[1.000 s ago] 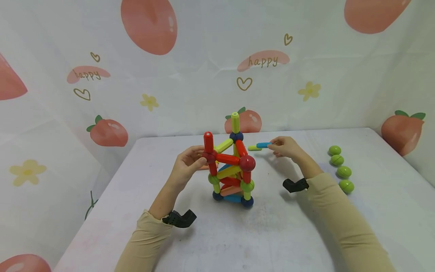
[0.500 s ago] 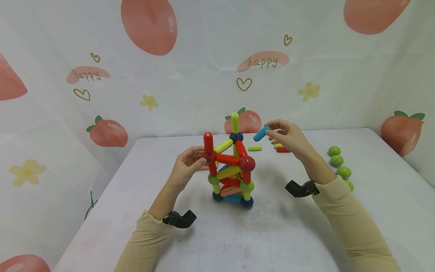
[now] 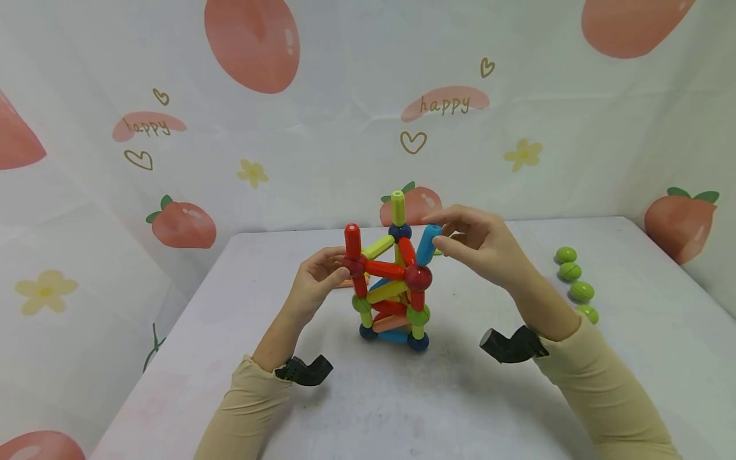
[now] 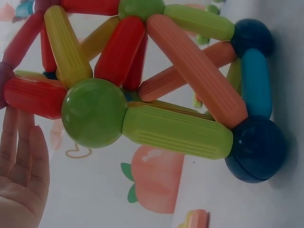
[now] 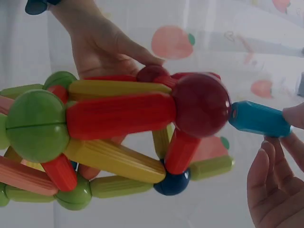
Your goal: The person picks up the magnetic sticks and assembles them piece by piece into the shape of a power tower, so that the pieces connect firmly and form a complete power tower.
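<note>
A tower of magnetic rods and balls [image 3: 386,291] stands on the table. My left hand [image 3: 315,281] holds the dark red ball [image 3: 354,264] at its upper left corner, with an upright red rod [image 3: 353,240] above it. My right hand [image 3: 480,246] pinches a blue magnetic rod [image 3: 428,245] between thumb and fingers. In the right wrist view the lower end of the blue rod [image 5: 261,118] meets the other dark red ball [image 5: 202,105], at the tower's near right corner. A yellow-green rod [image 3: 398,208] rises from the dark blue ball [image 3: 400,231] at the back.
Several green balls [image 3: 570,271] lie in a row at the right of the white table [image 3: 276,409]. Loose orange rods [image 3: 346,283] lie behind the tower at left. A yellow-green rod [image 3: 438,252] shows behind my right hand. A patterned cloth [image 3: 328,128] hangs at the back.
My right hand has lifted the blue rod from the back of the table and brought it left and nearer to the tower's dark red ball. My left hand has stayed in place.
</note>
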`<state>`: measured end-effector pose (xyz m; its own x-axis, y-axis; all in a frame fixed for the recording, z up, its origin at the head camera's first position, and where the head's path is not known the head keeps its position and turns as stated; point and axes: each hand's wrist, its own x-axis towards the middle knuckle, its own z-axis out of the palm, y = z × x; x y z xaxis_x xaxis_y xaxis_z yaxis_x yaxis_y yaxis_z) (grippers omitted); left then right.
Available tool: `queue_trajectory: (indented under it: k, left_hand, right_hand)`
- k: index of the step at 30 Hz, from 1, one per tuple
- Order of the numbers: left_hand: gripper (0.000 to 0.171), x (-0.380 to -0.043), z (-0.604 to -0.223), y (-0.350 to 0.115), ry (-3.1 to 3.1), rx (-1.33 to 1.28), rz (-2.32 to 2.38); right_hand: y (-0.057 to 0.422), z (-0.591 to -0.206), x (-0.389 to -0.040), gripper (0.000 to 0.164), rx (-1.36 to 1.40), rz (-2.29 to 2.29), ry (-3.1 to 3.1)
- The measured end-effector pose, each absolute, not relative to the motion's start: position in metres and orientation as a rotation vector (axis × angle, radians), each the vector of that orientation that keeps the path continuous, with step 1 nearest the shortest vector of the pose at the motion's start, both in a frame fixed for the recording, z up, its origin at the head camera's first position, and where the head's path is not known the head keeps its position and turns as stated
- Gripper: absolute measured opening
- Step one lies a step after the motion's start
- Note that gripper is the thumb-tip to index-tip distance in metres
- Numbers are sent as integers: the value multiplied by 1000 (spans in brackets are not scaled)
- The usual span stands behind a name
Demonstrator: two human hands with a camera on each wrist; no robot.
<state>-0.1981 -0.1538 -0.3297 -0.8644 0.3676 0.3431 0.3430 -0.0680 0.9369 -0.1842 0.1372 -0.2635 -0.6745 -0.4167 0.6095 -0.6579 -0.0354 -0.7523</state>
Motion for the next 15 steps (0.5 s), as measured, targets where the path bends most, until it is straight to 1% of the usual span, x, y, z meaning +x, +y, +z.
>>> queue_trajectory:
  k: [4, 11, 15]
  left_hand:
    - [21, -198, -330, -154, 2134, 823, 2133]
    - [20, -198, -330, -153, 2130, 822, 2148]
    - [21, -198, -331, -152, 2120, 839, 2165]
  right_hand:
    - [132, -264, -180, 32, 1182, 1756, -2022]
    - [128, -265, -177, 19, 1174, 1725, -2038]
    - [127, -266, -177, 19, 1163, 1695, -2060]
